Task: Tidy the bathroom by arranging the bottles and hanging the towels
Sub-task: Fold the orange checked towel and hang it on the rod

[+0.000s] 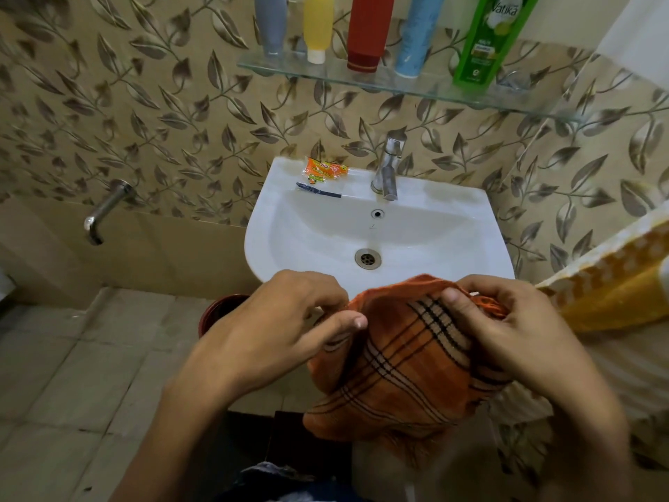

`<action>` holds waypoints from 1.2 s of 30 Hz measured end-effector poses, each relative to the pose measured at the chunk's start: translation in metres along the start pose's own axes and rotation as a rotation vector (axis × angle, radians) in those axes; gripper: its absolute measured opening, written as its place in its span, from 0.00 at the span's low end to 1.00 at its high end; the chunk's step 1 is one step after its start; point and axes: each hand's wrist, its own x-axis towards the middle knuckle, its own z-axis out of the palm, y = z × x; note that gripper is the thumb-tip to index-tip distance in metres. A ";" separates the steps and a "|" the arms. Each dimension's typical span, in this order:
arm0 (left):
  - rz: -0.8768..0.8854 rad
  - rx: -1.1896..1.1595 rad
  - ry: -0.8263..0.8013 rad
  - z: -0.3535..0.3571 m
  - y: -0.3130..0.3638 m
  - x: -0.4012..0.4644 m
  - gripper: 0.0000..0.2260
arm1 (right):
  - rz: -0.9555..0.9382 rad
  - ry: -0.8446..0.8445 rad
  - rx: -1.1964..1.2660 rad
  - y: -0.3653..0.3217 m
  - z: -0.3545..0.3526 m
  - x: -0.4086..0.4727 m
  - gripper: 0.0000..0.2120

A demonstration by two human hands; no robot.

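Observation:
An orange checked towel [398, 360] hangs in front of the sink's near rim, gripped at its top edge by both hands. My left hand [289, 320] pinches its left corner and my right hand [506, 327] holds the bunched right part. On the glass shelf [362, 79] above the sink stand a grey bottle [270, 23], a yellow bottle [318, 27], a red bottle [367, 30], a blue bottle [416, 34] and a green bottle [488, 38] in a row. A yellow and white towel [615, 280] hangs at the right.
The white sink [488, 226] carries a steel faucet [387, 168], an orange sachet [324, 170] and a dark razor [318, 192] on its back ledge. A wall tap [105, 208] sticks out at the left. A dark red bucket [217, 313] stands on the tiled floor.

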 end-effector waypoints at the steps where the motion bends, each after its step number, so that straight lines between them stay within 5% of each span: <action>1: 0.004 -0.023 0.003 0.001 0.000 0.001 0.22 | -0.007 -0.027 -0.008 -0.001 0.001 0.000 0.10; 6: -0.002 -0.070 0.016 0.011 0.002 0.006 0.08 | -0.090 -0.102 0.036 -0.012 0.004 -0.003 0.07; 12: -0.104 -0.052 0.266 0.006 -0.003 0.006 0.03 | -0.017 0.045 0.032 0.004 -0.005 -0.003 0.04; 15: -0.086 -0.066 0.280 0.005 0.002 0.005 0.03 | -0.019 0.035 -0.027 0.001 0.000 -0.005 0.14; 18: -0.006 -0.097 0.263 0.008 0.013 0.005 0.02 | -0.115 -0.145 0.031 -0.021 0.018 -0.007 0.23; 22: 0.050 -0.084 0.246 0.005 0.021 0.003 0.06 | -0.197 -0.191 -0.082 -0.030 0.040 0.002 0.05; 29: -0.112 -0.117 0.058 -0.008 0.009 -0.010 0.09 | -0.181 -0.154 -0.103 -0.022 0.036 0.002 0.07; 36: -0.270 -0.259 -0.341 -0.013 0.002 -0.017 0.11 | -0.203 -0.261 -0.095 -0.018 0.046 0.005 0.03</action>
